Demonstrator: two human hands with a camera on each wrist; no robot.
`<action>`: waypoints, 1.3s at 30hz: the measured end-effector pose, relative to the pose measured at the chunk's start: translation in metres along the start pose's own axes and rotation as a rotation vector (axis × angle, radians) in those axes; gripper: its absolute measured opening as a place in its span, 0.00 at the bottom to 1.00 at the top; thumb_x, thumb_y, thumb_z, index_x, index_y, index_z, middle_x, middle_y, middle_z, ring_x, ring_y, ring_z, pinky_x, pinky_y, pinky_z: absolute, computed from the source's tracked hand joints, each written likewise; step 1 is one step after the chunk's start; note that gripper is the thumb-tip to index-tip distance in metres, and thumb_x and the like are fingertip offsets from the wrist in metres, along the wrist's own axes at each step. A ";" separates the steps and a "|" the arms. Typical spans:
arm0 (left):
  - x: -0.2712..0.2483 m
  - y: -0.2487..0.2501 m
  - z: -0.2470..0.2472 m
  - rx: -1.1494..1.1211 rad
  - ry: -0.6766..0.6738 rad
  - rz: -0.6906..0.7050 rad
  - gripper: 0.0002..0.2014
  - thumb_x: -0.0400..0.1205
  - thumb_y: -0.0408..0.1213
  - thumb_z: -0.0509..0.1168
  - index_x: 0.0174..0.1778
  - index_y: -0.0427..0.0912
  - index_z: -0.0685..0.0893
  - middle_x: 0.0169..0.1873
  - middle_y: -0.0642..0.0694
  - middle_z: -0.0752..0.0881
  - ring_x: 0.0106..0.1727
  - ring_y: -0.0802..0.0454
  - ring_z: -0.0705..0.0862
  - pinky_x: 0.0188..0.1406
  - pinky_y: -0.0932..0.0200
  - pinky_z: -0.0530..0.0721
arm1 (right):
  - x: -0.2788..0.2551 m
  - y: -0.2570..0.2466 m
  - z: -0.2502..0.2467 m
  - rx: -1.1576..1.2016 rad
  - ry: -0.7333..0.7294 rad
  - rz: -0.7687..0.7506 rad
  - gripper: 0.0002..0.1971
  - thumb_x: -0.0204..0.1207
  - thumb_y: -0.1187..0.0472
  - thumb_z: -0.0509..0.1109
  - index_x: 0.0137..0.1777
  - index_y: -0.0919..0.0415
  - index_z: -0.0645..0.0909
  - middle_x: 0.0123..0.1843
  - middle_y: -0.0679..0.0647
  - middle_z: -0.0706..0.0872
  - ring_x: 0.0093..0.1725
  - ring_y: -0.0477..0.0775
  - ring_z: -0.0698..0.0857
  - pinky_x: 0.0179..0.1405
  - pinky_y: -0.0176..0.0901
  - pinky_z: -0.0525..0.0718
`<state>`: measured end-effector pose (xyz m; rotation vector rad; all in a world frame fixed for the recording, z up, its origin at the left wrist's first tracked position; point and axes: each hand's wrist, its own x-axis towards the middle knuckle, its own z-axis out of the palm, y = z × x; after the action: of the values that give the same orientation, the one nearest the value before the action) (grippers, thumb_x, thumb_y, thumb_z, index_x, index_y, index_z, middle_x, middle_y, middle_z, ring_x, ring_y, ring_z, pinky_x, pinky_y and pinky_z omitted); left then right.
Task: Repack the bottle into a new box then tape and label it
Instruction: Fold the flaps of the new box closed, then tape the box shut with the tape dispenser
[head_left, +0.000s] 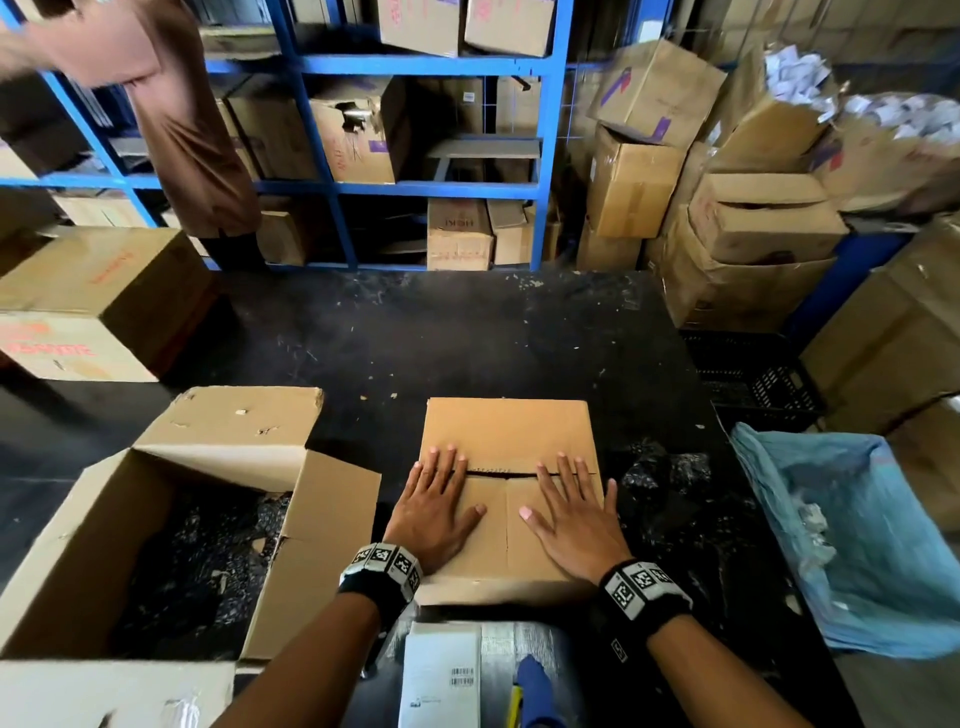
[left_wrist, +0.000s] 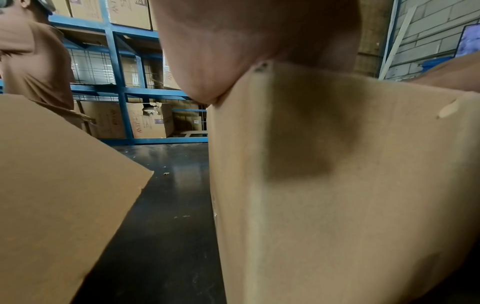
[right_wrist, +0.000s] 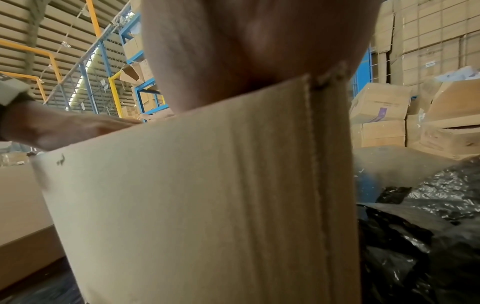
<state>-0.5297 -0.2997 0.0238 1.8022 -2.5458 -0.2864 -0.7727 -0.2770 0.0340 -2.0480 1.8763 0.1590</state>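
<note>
A small brown cardboard box (head_left: 506, 431) stands on the black table with its top flaps folded down and a narrow gap along the seam. My left hand (head_left: 434, 493) lies flat on the near-left flap, fingers straight. My right hand (head_left: 571, 506) lies flat on the near-right flap in the same way. In the left wrist view the palm (left_wrist: 233, 41) presses on the box's top edge above its side wall (left_wrist: 337, 185). The right wrist view shows the same box's side wall (right_wrist: 194, 205) under my palm (right_wrist: 246, 41). The bottle is hidden.
A large open cardboard box (head_left: 171, 519) with black wrap inside stands at the left. Crumpled black plastic (head_left: 670, 467) lies right of the small box, and a blue bag (head_left: 857, 530) beyond it. A white labelled carton (head_left: 441, 670) sits near me. A person in brown (head_left: 171, 104) stands by the blue shelves (head_left: 415, 187).
</note>
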 end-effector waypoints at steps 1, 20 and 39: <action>0.000 0.000 0.001 0.006 -0.006 -0.005 0.39 0.85 0.67 0.37 0.88 0.48 0.41 0.87 0.49 0.38 0.87 0.47 0.33 0.86 0.47 0.37 | 0.000 0.000 0.000 -0.004 0.001 -0.002 0.40 0.82 0.26 0.35 0.89 0.41 0.33 0.91 0.50 0.30 0.89 0.57 0.30 0.84 0.76 0.33; -0.018 0.006 0.005 -0.021 -0.065 -0.047 0.45 0.80 0.71 0.33 0.88 0.44 0.42 0.88 0.45 0.41 0.88 0.44 0.39 0.87 0.40 0.44 | -0.009 -0.006 0.008 0.011 0.105 0.034 0.36 0.86 0.31 0.39 0.91 0.44 0.42 0.93 0.52 0.39 0.91 0.58 0.38 0.85 0.74 0.34; -0.017 0.004 0.010 -0.051 -0.060 0.005 0.43 0.82 0.68 0.34 0.88 0.42 0.43 0.88 0.44 0.42 0.88 0.43 0.40 0.86 0.37 0.46 | -0.190 -0.091 0.144 0.312 0.183 0.361 0.18 0.83 0.44 0.64 0.61 0.58 0.80 0.57 0.61 0.89 0.59 0.67 0.87 0.61 0.58 0.79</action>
<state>-0.5286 -0.2807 0.0159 1.7960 -2.5570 -0.4080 -0.6823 -0.0450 -0.0225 -1.5526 2.2078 -0.2263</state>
